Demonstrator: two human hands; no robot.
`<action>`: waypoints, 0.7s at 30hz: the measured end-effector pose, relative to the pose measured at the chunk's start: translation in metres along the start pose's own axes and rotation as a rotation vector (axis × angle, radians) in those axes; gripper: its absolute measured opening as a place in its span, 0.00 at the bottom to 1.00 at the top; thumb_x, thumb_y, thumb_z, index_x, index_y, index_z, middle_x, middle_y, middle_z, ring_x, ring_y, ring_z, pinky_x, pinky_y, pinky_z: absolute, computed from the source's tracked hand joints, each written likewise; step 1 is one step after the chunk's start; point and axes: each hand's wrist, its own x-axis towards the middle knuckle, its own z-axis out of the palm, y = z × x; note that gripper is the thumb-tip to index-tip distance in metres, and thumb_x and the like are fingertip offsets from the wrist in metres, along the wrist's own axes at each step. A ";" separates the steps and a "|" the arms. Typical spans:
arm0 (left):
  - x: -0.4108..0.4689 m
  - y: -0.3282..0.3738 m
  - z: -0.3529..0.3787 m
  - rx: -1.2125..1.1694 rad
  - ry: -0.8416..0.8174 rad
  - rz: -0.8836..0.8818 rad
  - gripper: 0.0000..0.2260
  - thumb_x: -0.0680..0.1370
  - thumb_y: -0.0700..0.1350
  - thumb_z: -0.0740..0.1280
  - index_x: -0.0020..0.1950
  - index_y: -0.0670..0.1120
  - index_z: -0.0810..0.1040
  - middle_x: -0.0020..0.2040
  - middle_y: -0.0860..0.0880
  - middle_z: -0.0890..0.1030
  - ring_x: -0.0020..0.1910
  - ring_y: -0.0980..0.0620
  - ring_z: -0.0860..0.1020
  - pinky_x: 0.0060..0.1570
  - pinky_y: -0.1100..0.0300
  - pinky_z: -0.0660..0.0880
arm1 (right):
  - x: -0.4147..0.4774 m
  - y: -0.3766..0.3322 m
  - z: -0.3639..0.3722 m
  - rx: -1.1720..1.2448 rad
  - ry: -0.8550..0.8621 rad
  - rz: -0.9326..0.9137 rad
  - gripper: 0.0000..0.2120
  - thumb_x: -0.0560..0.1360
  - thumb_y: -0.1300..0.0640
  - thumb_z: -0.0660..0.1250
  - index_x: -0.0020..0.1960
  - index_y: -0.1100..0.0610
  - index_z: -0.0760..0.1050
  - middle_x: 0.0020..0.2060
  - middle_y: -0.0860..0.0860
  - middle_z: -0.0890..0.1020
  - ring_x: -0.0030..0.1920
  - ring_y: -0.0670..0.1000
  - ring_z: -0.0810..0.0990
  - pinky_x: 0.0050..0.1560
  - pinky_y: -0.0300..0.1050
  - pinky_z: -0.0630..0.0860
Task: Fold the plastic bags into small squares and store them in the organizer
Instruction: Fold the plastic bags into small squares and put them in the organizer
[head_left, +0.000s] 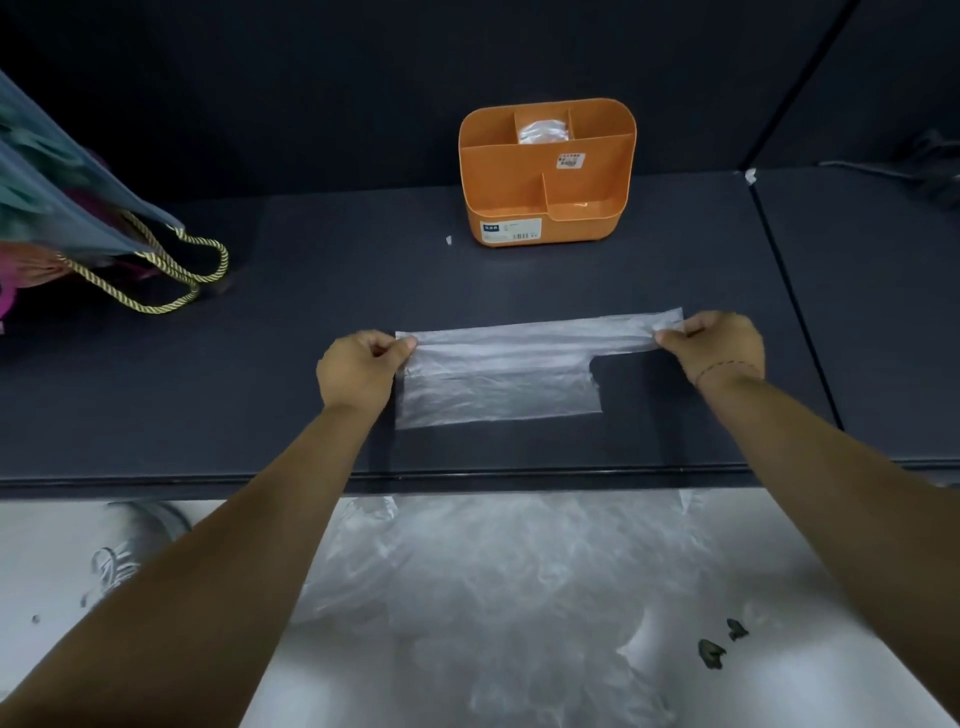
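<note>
A clear plastic bag (498, 371) lies flat on the dark table, folded lengthwise, its handle strip stretching to the right. My left hand (358, 366) pinches the bag's upper left corner. My right hand (719, 345) pinches the end of the handle strip at the right. The orange organizer (545, 202) stands behind the bag, apart from it, with several compartments. A folded clear bag (543, 132) sits in its rear middle compartment.
A gift bag with gold rope handles (104, 228) lies at the left of the table. More loose clear plastic (498, 587) lies below the table's front edge (519, 475). A seam in the tabletop runs at the right (795, 312).
</note>
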 end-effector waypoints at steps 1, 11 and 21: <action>0.000 0.000 0.002 0.058 0.063 0.024 0.09 0.76 0.52 0.71 0.40 0.49 0.81 0.39 0.54 0.79 0.42 0.52 0.78 0.48 0.55 0.73 | -0.003 -0.001 0.001 -0.016 0.030 -0.001 0.14 0.74 0.53 0.71 0.55 0.59 0.77 0.52 0.56 0.82 0.48 0.53 0.77 0.44 0.42 0.70; -0.053 0.023 0.060 0.547 -0.079 0.485 0.25 0.83 0.48 0.47 0.77 0.38 0.61 0.78 0.40 0.60 0.78 0.43 0.56 0.76 0.48 0.49 | -0.089 -0.063 0.093 -0.293 -0.144 -0.861 0.24 0.78 0.58 0.59 0.73 0.61 0.64 0.73 0.59 0.66 0.73 0.58 0.63 0.75 0.49 0.53; -0.044 -0.005 0.045 0.726 -0.170 0.353 0.42 0.73 0.69 0.32 0.80 0.44 0.41 0.81 0.44 0.42 0.79 0.47 0.40 0.76 0.53 0.35 | -0.053 -0.009 0.079 -0.791 -0.214 -0.656 0.40 0.73 0.32 0.32 0.78 0.54 0.36 0.78 0.49 0.38 0.77 0.49 0.35 0.76 0.51 0.35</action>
